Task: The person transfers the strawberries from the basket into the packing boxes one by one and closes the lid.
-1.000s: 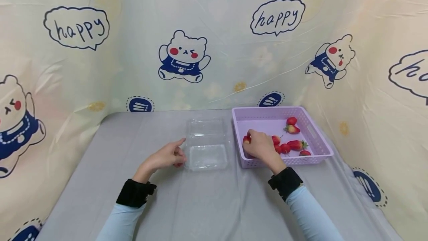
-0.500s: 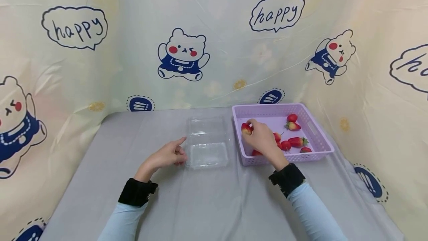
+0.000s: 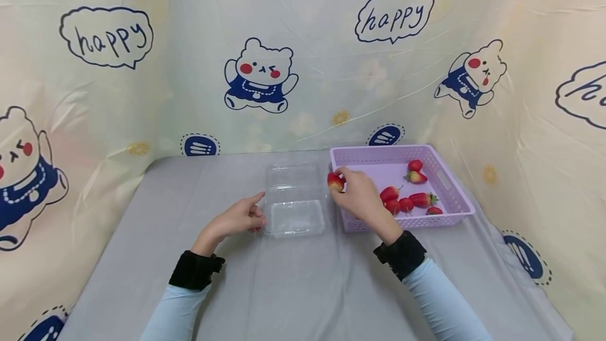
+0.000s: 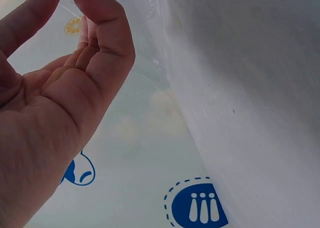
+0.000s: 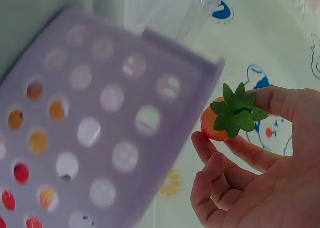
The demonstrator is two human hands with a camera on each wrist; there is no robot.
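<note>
A strawberry (image 3: 335, 182) is pinched between the thumb and fingers of my right hand (image 3: 362, 199), over the left rim of a lilac plastic basket (image 3: 347, 224). Its green leaves face the camera in the right wrist view, where fingers and thumb hold the strawberry (image 5: 215, 120) by its sides. Left of the basket, a clear plastic clamshell box (image 3: 295, 218) lies open on the table. At the box's left edge is my left hand (image 3: 236, 218); in the left wrist view this hand (image 4: 75, 88) brings thumb and a bent finger together on clear plastic, tips partly cut off.
Several strawberries (image 3: 421, 200) lie inside the basket, mostly along its near side, with two more (image 3: 415, 177) toward the back right. Grey cloth covers the table (image 3: 284, 288). A printed curtain (image 3: 312, 57) hangs behind and at both sides.
My right hand has lifted the strawberry from the basket and carried it left to the rim. My left hand stays at the edge of the clear box.
</note>
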